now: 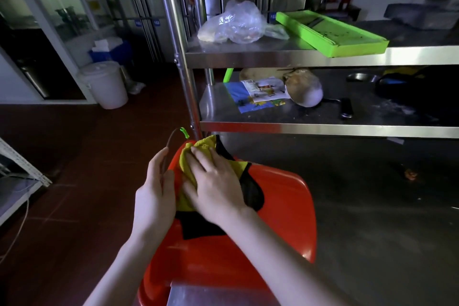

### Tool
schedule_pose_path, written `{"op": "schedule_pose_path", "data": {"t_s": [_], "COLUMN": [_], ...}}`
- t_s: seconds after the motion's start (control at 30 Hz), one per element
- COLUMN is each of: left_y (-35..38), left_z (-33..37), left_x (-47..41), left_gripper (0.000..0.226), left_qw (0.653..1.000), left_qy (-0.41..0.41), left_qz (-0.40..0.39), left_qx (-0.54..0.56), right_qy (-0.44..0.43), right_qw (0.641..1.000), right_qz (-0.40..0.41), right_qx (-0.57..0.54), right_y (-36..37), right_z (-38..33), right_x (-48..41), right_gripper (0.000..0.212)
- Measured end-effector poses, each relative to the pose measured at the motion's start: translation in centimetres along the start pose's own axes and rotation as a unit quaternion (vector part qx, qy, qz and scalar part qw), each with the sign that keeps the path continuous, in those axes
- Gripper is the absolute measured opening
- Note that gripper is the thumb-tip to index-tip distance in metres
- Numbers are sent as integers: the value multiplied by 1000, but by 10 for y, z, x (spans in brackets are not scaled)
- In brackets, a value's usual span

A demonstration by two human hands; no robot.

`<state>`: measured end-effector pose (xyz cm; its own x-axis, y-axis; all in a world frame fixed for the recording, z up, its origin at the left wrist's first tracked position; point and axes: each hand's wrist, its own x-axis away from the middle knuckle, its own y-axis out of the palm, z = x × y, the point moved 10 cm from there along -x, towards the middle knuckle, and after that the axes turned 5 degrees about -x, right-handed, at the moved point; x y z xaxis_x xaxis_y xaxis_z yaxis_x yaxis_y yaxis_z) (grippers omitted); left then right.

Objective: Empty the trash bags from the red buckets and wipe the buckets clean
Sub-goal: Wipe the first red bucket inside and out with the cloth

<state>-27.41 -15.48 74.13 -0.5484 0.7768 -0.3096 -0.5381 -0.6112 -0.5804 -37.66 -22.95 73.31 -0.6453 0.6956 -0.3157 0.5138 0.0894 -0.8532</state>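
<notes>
1. Red bucket (278, 196) lies tipped at 6 o'clock below the steel shelves (323, 129), its wall turned up for wiping.
2. Left hand (155, 191) grips its rim at 9 o'clock, apparently to steady it.
3. Right hand (216, 181), fingers spread, presses the yellow cloth (186, 156) flat against it.

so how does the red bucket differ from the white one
The red bucket lies tipped; the white bucket stands upright on the floor. The white bucket is lidded; the red bucket shows no lid. The right hand presses a yellow cloth on the red bucket; nothing touches the white bucket. Both look plastic.
</notes>
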Motion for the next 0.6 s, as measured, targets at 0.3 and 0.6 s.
{"op": "schedule_pose_path", "data": {"t_s": [0.3,0.6], "left_y": [-9,-9], "left_z": [-11,-25], "left_x": [17,20], "left_gripper": [43,42], "left_qw": [999,998], "left_qy": [30,60], "left_qz": [27,32], "left_qx": [16,6], "right_qy": [288,116], "right_qw": [954,990], "right_qz": [-73,-58], "right_qx": [-25,-52], "right_y": [-29,-6], "right_z": [185,79], "right_x": [40,-24], "right_gripper": [53,52]}}
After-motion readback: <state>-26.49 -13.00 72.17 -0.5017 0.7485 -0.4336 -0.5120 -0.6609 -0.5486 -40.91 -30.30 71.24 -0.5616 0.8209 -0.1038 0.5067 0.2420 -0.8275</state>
